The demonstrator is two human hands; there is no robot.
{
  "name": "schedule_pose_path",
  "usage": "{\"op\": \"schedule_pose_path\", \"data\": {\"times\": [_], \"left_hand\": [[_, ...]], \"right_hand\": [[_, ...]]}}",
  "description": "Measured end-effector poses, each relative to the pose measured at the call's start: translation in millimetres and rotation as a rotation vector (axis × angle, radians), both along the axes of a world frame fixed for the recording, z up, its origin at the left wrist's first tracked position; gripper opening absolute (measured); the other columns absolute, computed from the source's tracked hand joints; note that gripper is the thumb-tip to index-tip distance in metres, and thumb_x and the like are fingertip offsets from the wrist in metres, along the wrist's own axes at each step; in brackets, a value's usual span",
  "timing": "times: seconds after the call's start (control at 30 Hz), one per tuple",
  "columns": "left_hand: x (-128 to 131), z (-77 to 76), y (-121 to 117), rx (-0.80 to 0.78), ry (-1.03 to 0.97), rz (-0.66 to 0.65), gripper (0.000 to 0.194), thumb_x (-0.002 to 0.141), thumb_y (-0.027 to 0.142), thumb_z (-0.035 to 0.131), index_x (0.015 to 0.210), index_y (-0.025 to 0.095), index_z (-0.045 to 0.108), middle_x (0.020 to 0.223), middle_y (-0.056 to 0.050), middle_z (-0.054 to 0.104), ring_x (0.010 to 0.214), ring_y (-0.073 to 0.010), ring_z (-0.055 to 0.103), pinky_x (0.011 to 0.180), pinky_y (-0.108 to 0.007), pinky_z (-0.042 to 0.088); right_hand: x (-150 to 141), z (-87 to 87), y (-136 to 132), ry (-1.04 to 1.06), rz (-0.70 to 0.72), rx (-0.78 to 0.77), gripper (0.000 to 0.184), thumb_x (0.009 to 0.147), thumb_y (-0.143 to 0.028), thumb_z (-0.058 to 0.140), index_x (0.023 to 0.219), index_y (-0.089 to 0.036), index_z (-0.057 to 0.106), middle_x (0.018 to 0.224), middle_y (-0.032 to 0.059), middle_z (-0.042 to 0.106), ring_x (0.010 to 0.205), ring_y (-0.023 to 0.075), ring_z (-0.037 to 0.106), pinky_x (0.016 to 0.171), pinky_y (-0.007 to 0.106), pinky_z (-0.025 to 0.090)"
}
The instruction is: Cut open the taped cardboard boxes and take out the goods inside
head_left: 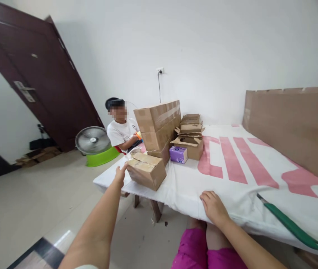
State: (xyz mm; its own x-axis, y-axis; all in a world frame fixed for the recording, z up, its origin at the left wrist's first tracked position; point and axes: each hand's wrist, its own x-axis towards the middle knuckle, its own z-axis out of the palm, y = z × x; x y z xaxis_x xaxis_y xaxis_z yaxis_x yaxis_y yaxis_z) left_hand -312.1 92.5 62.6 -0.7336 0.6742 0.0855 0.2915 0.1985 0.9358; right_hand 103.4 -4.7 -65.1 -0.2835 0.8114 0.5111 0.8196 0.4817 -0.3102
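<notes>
My left hand (120,175) reaches to the near left corner of a taped cardboard box (146,172). Its fingers are stretched out and touch the box's left side without wrapping round it. The box lies closed near the left end of the table, with clear tape over its top. On the table's front edge rests my right hand (212,204), fingers lying on the white cloth (187,188) and holding nothing. To the right of that hand lies a green-handled knife (290,224), its short blade pointing away from me.
Stacked sealed boxes (159,125) stand behind the taped box. Beside them are a purple tissue pack (178,154) and open cartons (194,147). A large cardboard sheet (293,129) borders the right. Another person (122,132) sits beyond the stack, near a fan (92,140).
</notes>
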Motion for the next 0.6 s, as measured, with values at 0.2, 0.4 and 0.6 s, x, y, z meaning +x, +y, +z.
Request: {"op": "schedule_pose_path", "data": {"times": [0.2,0.4,0.6], "left_hand": [[-4.1,-21.7,-6.3,-0.017,-0.204,-0.124,0.029,0.085,0.037,0.043,0.100,0.017,0.058,0.085,-0.002,0.062,0.084,-0.0195,0.058,0.083,-0.039,0.048],[-4.2,-19.7,-24.9,-0.001,-0.289,-0.206,0.023,0.077,0.036,0.052,0.092,0.020,0.060,0.082,-0.003,0.062,0.072,-0.0178,0.060,0.067,-0.031,0.051],[12.9,-16.7,-28.9,-0.002,-0.149,-0.146,0.024,0.070,0.038,0.062,0.082,0.017,0.061,0.070,-0.002,0.061,0.061,-0.0187,0.058,0.054,-0.032,0.050]], "right_hand": [[-0.4,3.2,-0.7,0.034,0.006,-0.038,0.025,0.085,-0.008,0.049,0.097,-0.019,0.068,0.100,0.0067,0.067,0.095,0.0217,0.057,0.087,0.034,0.046],[7.9,4.8,-4.6,0.110,0.047,-0.119,0.023,0.079,-0.007,0.054,0.094,-0.019,0.068,0.094,0.0064,0.068,0.092,0.0220,0.057,0.087,0.036,0.047],[48.4,10.3,-22.9,0.303,-0.022,-0.196,0.031,0.071,-0.004,0.056,0.096,-0.018,0.067,0.093,0.0061,0.067,0.086,0.0176,0.062,0.081,0.031,0.051]]}}
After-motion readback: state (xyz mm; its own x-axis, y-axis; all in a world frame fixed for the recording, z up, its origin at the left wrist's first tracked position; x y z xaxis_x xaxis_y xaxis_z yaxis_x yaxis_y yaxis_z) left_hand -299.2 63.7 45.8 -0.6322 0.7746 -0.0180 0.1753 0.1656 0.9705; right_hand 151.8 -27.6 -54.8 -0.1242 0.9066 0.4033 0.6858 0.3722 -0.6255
